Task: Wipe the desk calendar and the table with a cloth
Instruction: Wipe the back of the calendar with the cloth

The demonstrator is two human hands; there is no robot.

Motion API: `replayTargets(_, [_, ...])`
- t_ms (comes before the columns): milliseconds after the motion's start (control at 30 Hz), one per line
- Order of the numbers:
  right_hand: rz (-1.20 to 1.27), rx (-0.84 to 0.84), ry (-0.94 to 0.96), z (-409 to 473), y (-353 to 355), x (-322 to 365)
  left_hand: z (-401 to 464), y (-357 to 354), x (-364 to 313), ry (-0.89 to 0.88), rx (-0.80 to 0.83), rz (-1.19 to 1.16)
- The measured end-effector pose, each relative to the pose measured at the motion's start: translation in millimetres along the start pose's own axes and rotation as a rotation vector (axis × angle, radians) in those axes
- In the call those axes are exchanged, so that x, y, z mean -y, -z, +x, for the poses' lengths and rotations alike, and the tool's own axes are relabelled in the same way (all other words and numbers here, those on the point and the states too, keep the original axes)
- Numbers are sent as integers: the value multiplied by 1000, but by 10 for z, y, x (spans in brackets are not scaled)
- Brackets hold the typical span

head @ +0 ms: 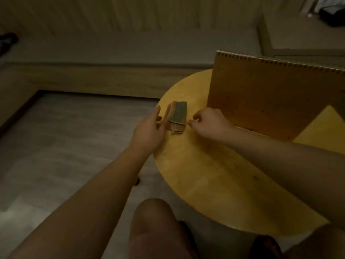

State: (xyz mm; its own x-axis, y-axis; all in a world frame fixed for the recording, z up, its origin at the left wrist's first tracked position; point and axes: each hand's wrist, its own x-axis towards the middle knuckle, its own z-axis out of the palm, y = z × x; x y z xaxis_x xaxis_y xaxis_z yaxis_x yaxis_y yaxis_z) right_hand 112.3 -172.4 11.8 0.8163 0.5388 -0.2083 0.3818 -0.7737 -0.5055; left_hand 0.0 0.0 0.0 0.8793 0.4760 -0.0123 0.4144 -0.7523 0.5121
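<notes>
Nearest the lens was a bare knee (pixel 151 227) at 6 o'clock, with both forearms running up-frame from the lower corners. The round yellow table (pixel 205 176) filled the right-centre; its top showed no visible wipe marks, though the light was dim and the frame soft.

Judged progress: early or between steps. The cloth (pixel 176 117) lay folded in a small stack on the table near its 10 o'clock edge, not yet spread or pressed to any surface. Wiping of calendar and table both appeared left to do, as far as could be seen.

The left hand (pixel 149 130) sat just at 9 o'clock of the cloth, fingers (pixel 158 111) loosely extended, touching or nearly touching its left edge; contact could not be confirmed. The right hand (pixel 210 123) sat just at 3 o'clock of the cloth, fingers curled narrow, empty, slightly apart from it.

Farthest, the desk calendar (pixel 261 94) stood upright at 2 o'clock, spiral binding on top, brown back toward the camera, close behind the right hand.
</notes>
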Motion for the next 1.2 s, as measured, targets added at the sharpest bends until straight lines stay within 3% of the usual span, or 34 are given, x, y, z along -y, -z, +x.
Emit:
replayTargets(233, [377,-86,-352,512,-236,251,408,-159,3,348,1,-271])
replayTargets(400, [658,64,-448,513,-345,340,386,-190,-43,425,28,-351])
replayTargets(533, [684,33,-348,260,-221,365,72,-145,-91,448,4,-534])
replayTargets(600, [747,46,-253,3,-102,327,-144,-124,-134,441,-1,-748])
replayTargets(700, [851,28,-127,-435,107,170,-472,-90,-284,427,141,-1225])
replayTargets(800, [900,27,-43,-823,283,-53,-700,-40,-456,369,319,-1403])
replayTargets(967, [893,20,61,-1385,540,-414,-939,34,-783,152,503,-1314])
replayTargets(1100, [867,-48,70,-1701,672,-620,-1042,-40,-1099,56,372,-1193])
replayTargets(1200, [750,-168,56,-1833,719,-750,-1085,-104,-1262,-63,294,-976])
